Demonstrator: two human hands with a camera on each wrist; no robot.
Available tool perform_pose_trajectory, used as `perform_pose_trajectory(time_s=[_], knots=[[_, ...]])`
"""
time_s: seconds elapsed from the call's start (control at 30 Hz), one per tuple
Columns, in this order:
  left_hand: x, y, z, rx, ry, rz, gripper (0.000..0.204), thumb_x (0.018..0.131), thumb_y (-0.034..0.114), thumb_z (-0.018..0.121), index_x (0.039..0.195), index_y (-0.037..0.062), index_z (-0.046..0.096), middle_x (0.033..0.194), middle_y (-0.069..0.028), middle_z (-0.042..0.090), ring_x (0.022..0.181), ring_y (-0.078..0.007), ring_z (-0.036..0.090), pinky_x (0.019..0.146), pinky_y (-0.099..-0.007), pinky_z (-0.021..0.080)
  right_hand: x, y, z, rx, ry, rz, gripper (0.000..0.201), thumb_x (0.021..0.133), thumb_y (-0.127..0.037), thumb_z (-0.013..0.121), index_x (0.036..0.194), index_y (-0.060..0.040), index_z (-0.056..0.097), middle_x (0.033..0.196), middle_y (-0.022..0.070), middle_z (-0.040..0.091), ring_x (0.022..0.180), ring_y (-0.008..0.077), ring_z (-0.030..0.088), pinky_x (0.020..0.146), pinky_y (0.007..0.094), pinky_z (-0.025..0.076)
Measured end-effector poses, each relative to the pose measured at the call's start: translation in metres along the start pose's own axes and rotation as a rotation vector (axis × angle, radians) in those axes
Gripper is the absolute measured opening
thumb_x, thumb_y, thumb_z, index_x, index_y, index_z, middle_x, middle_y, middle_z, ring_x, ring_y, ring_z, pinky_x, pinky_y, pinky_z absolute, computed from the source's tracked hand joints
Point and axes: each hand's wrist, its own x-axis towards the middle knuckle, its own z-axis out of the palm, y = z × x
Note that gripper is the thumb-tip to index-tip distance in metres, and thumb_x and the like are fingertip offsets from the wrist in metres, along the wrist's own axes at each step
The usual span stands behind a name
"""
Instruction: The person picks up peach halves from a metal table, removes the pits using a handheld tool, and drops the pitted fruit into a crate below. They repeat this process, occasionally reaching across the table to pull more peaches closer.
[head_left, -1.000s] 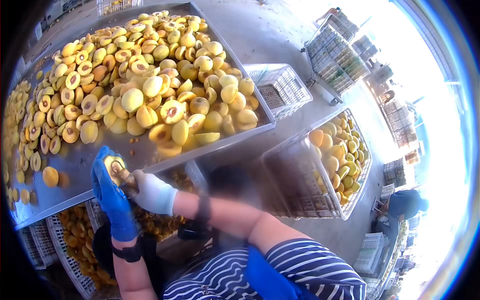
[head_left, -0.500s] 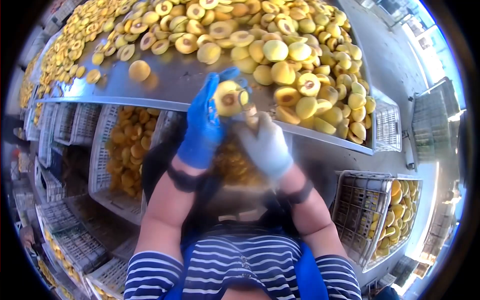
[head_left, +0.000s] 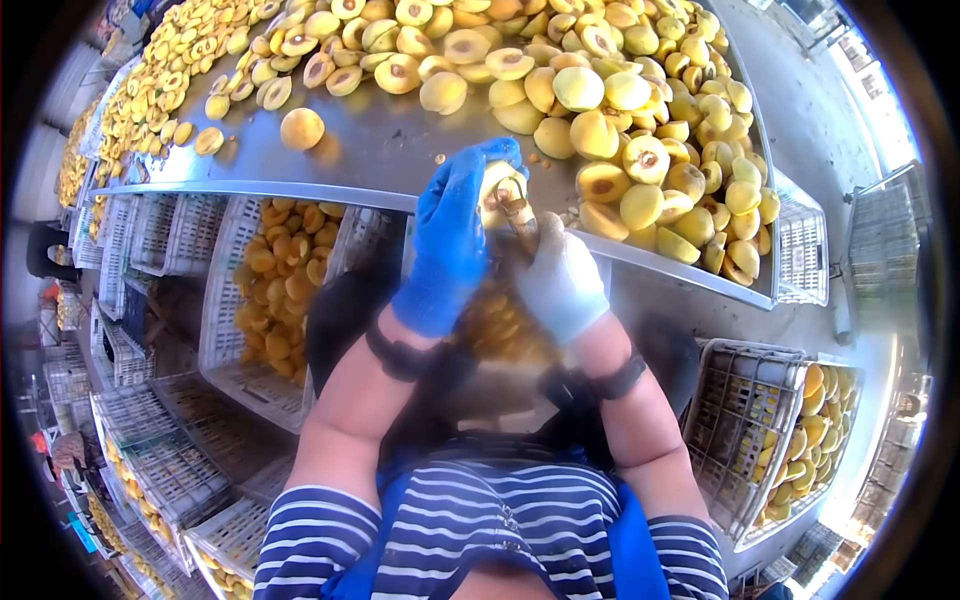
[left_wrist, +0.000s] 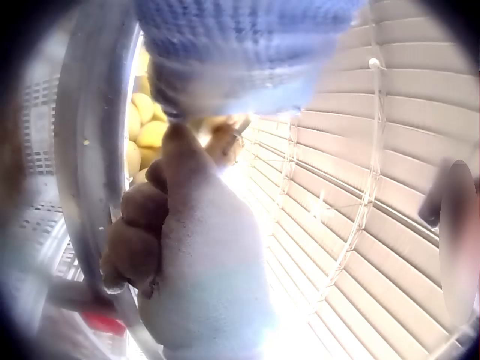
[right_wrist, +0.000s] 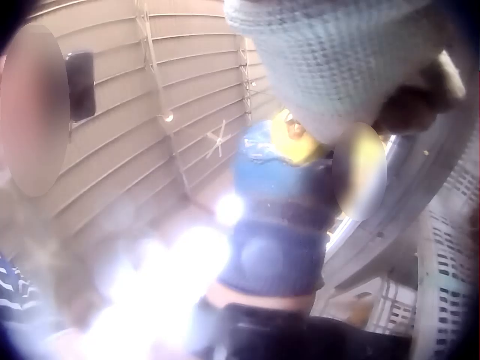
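In the head view my left hand (head_left: pixel 446 235), in a blue glove, holds a yellow peach half (head_left: pixel 491 190) over the table's front edge. Its cut face is turned toward my right hand (head_left: pixel 566 275), which wears a white glove. That hand grips the wooden handle of a pitting tool (head_left: pixel 522 225), whose metal loop is right at the peach flesh. The right wrist view shows the peach half (right_wrist: pixel 296 142) cupped in the blue glove (right_wrist: pixel 274 176). In the left wrist view, the white glove's fingers (left_wrist: pixel 139 232) curl round the handle, mostly hidden.
Many peach halves (head_left: pixel 590 90) are heaped on the metal table (head_left: pixel 380 145), with one lone peach half (head_left: pixel 302 129) near its front. Below stand a crate (head_left: pixel 222 300) of orange halves and blurred pieces (head_left: pixel 505 325) between the knees. Another filled crate (head_left: pixel 745 440) is at the right.
The head view has swung from the right to face the table squarely. The peach half has turned from facing the camera toward the tool, whose loop now meets the flesh.
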Motion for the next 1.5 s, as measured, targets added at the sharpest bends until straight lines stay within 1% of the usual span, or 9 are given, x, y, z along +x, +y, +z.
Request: perform_pose_trajectory(time_s=[0.33,0.67,0.8,0.83,0.87,0.9,1.0,1.37,1.5], knots=[[0.001,-0.001,0.0,-0.483,0.151,-0.38,0.032,0.1,0.02,0.046,0.116,-0.005,0.059,0.106,-0.0117,0.065,0.094,-0.0211,0.065,0.086,-0.033,0.053,0.008,0.004,0.014,0.361,-0.192,0.048,0.028,0.085,-0.019,0.063,0.097,0.0054,0.057,0.08,0.0251,0.066,0.077,0.0402,0.066,0.066,0.0423,0.052],[0.002,-0.002,-0.003,-0.351,0.094,-0.358,0.037,0.103,0.026,0.045,0.116,-0.0049,0.061,0.11,-0.0126,0.067,0.095,-0.0206,0.065,0.088,-0.0324,0.052,-0.001,-0.01,0.012,0.526,-0.242,0.15,0.02,0.087,-0.014,0.059,0.098,0.0014,0.06,0.075,0.0136,0.065,0.071,0.0267,0.065,0.065,0.0374,0.051],[-0.001,-0.002,-0.015,0.055,-0.04,-0.088,0.034,0.1,0.021,0.047,0.118,-0.0037,0.061,0.114,-0.012,0.066,0.101,-0.021,0.063,0.093,-0.0332,0.049,-0.005,0.001,0.021,1.045,-0.472,0.332,0.014,0.088,-0.012,0.057,0.097,-0.0024,0.062,0.067,0.0012,0.06,0.055,0.0146,0.058,0.049,0.0312,0.047],[0.001,-0.006,-0.015,0.156,-0.119,0.014,0.033,0.099,0.019,0.048,0.119,-0.0029,0.061,0.115,-0.0121,0.066,0.104,-0.0212,0.062,0.095,-0.0337,0.048,-0.007,0.022,0.064,0.998,-0.274,0.083,0.012,0.088,-0.013,0.058,0.091,-0.0026,0.063,0.067,0.0029,0.061,0.051,0.0119,0.057,0.045,0.0284,0.045],[0.0,-0.014,-0.014,0.013,-0.13,-0.083,0.034,0.096,0.019,0.048,0.12,-0.0014,0.062,0.118,-0.013,0.065,0.107,-0.0228,0.061,0.096,-0.0353,0.047,-0.002,0.039,0.083,1.289,-0.513,0.451,0.013,0.089,-0.014,0.058,0.085,-0.003,0.064,0.067,0.0043,0.062,0.05,0.0121,0.058,0.044,0.0277,0.045],[0.007,-0.015,-0.016,0.251,-0.166,0.07,0.027,0.099,0.012,0.045,0.114,0.0008,0.065,0.113,-0.0116,0.066,0.104,-0.0203,0.061,0.093,-0.0334,0.048,0.0,0.031,0.048,1.292,-0.727,0.454,0.016,0.089,-0.016,0.059,0.085,-0.0021,0.065,0.064,0.005,0.062,0.048,0.0137,0.057,0.042,0.0295,0.046],[0.011,0.001,-0.009,0.109,-0.152,-0.056,0.03,0.098,0.014,0.047,0.115,-0.0031,0.064,0.114,-0.0135,0.065,0.102,-0.0213,0.061,0.092,-0.0341,0.048,-0.008,-0.014,-0.012,1.058,-0.568,0.455,0.021,0.089,-0.021,0.061,0.082,-0.0016,0.062,0.059,0.0047,0.058,0.043,0.0137,0.053,0.039,0.0277,0.044],[0.015,-0.018,-0.013,-0.369,-0.205,-0.458,0.031,0.096,0.015,0.049,0.118,-0.0035,0.061,0.111,-0.011,0.065,0.096,-0.0191,0.064,0.085,-0.0318,0.052,-0.008,-0.016,-0.023,0.99,-0.581,0.448,0.018,0.083,-0.018,0.063,0.086,0.0,0.06,0.062,0.0058,0.059,0.046,0.0152,0.055,0.041,0.0281,0.044],[-0.005,-0.009,-0.009,-0.053,-0.18,-0.037,0.031,0.094,0.015,0.052,0.119,-0.0033,0.061,0.114,-0.0123,0.065,0.099,-0.0205,0.064,0.087,-0.0334,0.052,-0.017,0.008,0.019,0.979,-0.486,0.367,0.012,0.085,-0.012,0.059,0.088,-0.0022,0.063,0.063,0.0029,0.061,0.046,0.0143,0.056,0.041,0.0293,0.043]])
